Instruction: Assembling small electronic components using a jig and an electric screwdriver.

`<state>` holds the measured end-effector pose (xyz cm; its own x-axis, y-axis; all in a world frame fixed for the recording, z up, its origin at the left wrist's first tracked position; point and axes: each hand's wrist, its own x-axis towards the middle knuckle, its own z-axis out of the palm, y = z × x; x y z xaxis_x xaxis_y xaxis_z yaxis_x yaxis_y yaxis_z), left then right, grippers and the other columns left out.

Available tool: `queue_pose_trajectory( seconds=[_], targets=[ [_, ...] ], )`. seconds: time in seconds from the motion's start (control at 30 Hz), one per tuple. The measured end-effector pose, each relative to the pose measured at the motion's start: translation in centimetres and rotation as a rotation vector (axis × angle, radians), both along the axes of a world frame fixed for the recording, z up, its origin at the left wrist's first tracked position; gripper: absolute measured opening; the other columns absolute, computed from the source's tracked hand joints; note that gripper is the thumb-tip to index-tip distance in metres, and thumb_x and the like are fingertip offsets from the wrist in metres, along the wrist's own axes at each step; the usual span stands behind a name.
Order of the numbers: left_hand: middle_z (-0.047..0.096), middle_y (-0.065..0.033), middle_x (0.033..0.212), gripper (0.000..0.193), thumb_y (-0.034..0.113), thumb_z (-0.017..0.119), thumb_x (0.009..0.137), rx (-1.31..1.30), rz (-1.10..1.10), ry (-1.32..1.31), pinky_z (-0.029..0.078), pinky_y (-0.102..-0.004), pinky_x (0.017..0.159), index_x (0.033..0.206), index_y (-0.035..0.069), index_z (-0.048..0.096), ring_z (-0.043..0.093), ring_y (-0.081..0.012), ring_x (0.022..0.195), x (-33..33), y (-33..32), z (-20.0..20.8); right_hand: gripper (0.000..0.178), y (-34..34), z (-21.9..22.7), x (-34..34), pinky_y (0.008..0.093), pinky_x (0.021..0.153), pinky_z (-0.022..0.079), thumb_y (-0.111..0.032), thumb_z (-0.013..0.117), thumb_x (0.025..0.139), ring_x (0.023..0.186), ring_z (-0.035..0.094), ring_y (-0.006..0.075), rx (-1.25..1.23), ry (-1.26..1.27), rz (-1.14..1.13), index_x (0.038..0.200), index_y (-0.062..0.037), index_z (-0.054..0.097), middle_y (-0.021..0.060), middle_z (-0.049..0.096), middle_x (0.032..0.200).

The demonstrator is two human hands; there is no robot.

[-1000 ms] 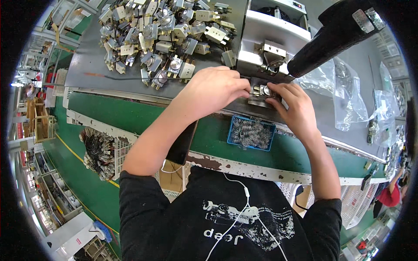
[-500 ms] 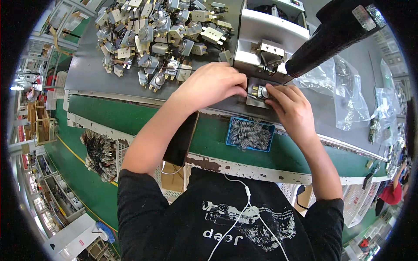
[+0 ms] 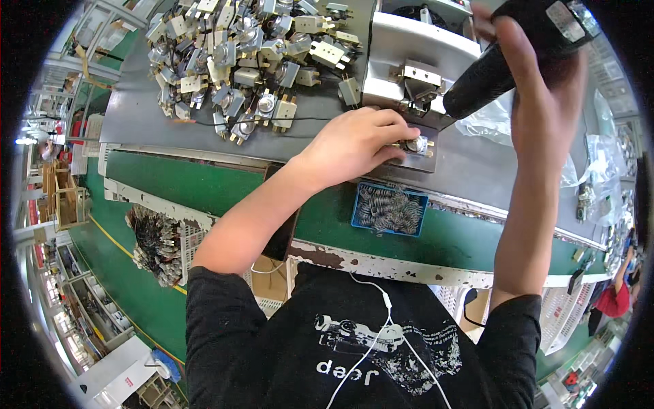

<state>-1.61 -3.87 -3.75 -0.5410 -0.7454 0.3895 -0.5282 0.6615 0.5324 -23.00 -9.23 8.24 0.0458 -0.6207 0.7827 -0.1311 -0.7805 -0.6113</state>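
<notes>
My left hand [image 3: 364,145] is closed, fingertips pinching a small switch-like part [image 3: 417,144] with a round metal cap and brass terminals. The part rests on a flat metal plate [image 3: 426,162] in front of a metal press-like machine [image 3: 419,37]. At the upper right, my right hand [image 3: 545,88] is raised beside a thick black handle [image 3: 480,80]. Its thumb shows over the handle's upper part. Motion smears this hand and the handle hides some fingers, so I cannot tell whether it grips.
A heap of similar parts [image 3: 248,58] covers the bench's far left. A blue tray [image 3: 355,211] of small springs stands near the front edge. Clear plastic bags [image 3: 599,160] lie at right. A dark flat object [image 3: 281,235] is under my left forearm.
My right hand has left the small part and moved up and right to the black handle. My left hand has shifted slightly right and now holds the part alone.
</notes>
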Motion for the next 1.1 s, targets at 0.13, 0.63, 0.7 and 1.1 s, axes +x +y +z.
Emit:
queue_pose_trajectory(
  seconds=[0.13,0.63,0.7,1.1],
  targets=[
    [0.065,-0.0031,0.106,0.038,0.014,0.074,0.084,0.028,-0.024,0.034,0.053,-0.0382,0.083,0.121,0.017,0.066,0.065,-0.0270,0.095,0.1,0.0,-0.4,0.061,1.8,2.3,3.8,0.0320,0.077,0.055,-0.008,0.068,0.083,0.087,0.066,0.0201,0.192,-0.050,-0.050,0.135,0.0061,0.040,0.0190,0.063,0.114],
    [0.064,-0.0010,0.101,0.027,0.025,0.073,0.086,-0.061,0.033,-0.041,0.053,-0.0382,0.081,0.112,0.020,0.071,0.064,-0.0257,0.092,-0.2,0.4,-0.3,0.080,2.4,2.5,-1.7,0.0343,0.080,0.054,-0.062,0.058,0.093,0.097,0.064,0.0246,0.340,0.134,0.565,0.138,0.0026,0.044,0.0302,0.049,0.138],
    [0.064,-0.0009,0.098,0.023,0.025,0.074,0.084,-0.097,0.036,-0.007,0.053,-0.0383,0.079,0.106,0.018,0.072,0.065,-0.0254,0.088,-0.4,0.4,-0.4,0.081,2.4,2.5,-1.6,0.0345,0.081,0.054,-0.063,0.058,0.093,0.098,0.063,0.0248,0.327,0.112,0.578,0.138,0.0030,0.043,0.0301,0.049,0.138],
    [0.063,-0.0012,0.098,0.022,0.024,0.073,0.086,-0.101,0.047,-0.029,0.054,-0.0376,0.079,0.107,0.019,0.072,0.065,-0.0251,0.090,-0.5,0.4,-0.3,0.085,2.0,1.7,-0.5,0.0360,0.085,0.051,-0.064,0.057,0.093,0.101,0.061,0.0257,0.242,-0.025,0.677,0.139,0.0057,0.041,0.0296,0.050,0.135]
  ],
)
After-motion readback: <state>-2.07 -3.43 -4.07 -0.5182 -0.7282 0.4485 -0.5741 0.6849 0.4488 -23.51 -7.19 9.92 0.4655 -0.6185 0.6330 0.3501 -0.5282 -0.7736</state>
